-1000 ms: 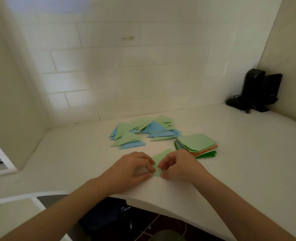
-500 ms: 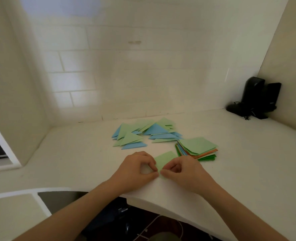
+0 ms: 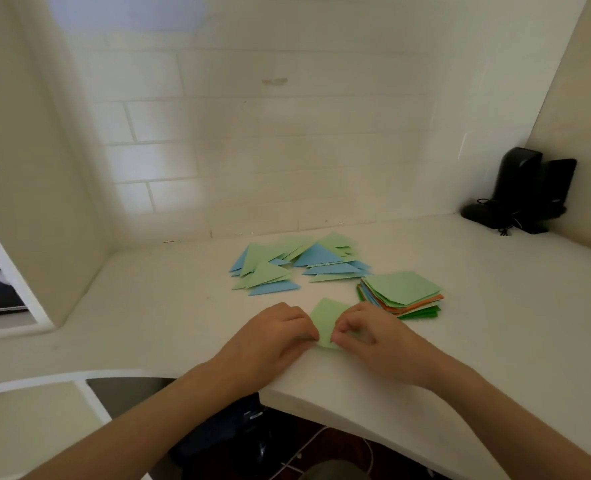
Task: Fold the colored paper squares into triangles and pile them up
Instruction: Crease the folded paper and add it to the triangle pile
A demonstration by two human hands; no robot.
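dim, soft greenish light. a pale bright patch glows on the wall (image 3: 155, 188) at nine o'clock. edges bow outward, detail slightly blurred.

1 head-worn wide-angle view looks forward and down, close over the white desk (image 3: 495, 323) toward the tiled wall (image 3: 287, 150).

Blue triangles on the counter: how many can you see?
About 6 blue triangles show in the folded pile: three on its left side, three on its right. Green ones overlap them, so more may be hidden.

Both forearms bare to frame edge — no sleeves, watch, rings on left hand (image 3: 273, 336) or right hand (image 3: 373, 337).
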